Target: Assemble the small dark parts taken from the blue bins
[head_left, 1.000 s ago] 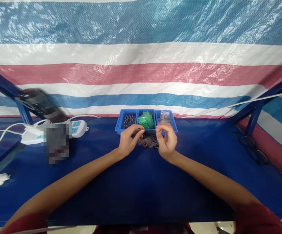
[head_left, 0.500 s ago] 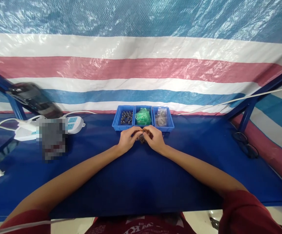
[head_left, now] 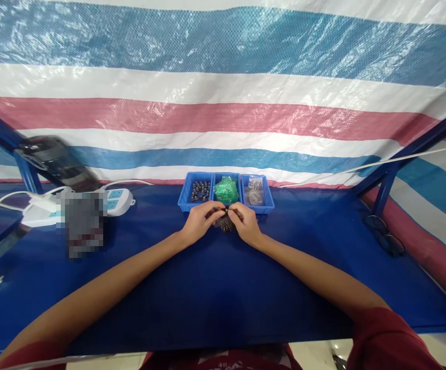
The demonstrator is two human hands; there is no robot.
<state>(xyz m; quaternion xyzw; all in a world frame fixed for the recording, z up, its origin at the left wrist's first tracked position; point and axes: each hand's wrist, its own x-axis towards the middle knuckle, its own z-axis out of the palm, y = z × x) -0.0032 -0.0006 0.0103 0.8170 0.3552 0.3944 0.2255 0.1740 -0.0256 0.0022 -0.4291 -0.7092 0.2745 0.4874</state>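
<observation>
Tabletop (head_left: pixel 207 293) blue, striped sheeting (head_left: pixel 223 118) behind (spectacles (head_left: pixel 385 234), apparently, at right).

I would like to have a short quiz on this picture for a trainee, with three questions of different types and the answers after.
1. Multiple choice: which of the three blue bins holds the green contents, as the camera sees them?
A. left
B. middle
C. right
2. True or false: the left hand and the right hand are close together in front of the bins, with small dark parts showing between them.
3. Fill in: the white power strip lies on the person's ____ side of the table.

Key: 1. B; 2. True; 3. left
</observation>
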